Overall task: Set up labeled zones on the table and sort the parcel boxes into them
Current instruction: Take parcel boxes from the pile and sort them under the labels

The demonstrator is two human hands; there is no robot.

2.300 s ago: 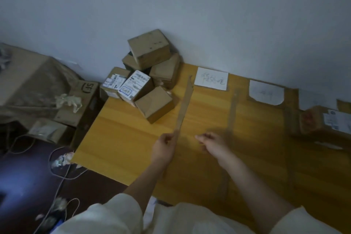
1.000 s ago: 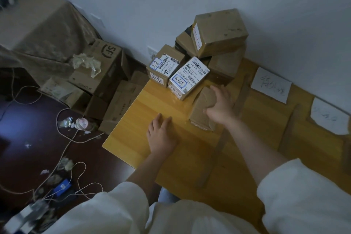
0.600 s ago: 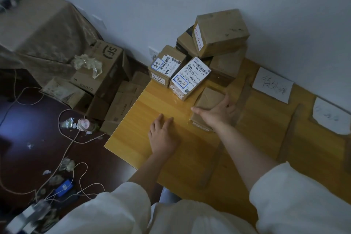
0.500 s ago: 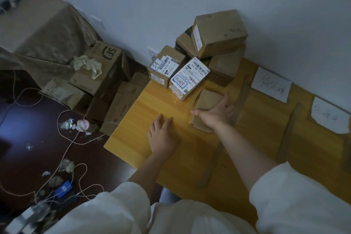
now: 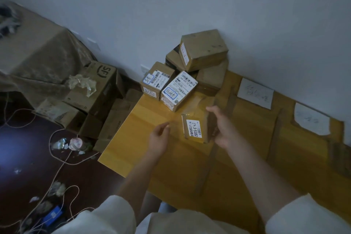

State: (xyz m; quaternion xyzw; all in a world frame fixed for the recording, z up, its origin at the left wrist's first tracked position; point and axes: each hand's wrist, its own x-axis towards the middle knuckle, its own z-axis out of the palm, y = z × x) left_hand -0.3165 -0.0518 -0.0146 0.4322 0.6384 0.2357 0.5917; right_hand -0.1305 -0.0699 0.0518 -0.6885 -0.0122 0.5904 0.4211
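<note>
My right hand (image 5: 223, 128) grips a small cardboard parcel box (image 5: 195, 127) lifted off the wooden table (image 5: 133, 150), its white label turned toward me. Just left of the box, my left hand (image 5: 159, 137) hovers with relaxed fingers and holds nothing. A pile of parcel boxes (image 5: 203, 51) sits at the table's far left corner against the wall, with two labelled boxes (image 5: 178, 89) in front. Cardboard strips (image 5: 210, 161) divide the table into zones. Handwritten paper labels (image 5: 255, 93) (image 5: 311, 119) lie along the wall.
Left of the table, on the dark floor, stand cardboard cartons (image 5: 95, 89), a cloth-covered block (image 5: 34, 51), loose cords (image 5: 57, 167) and scraps. The white wall runs close behind the pile and the labels.
My right hand took hold of the front box and lifted it, turning its label up. My left hand rose from lying flat on the table toward the box.
</note>
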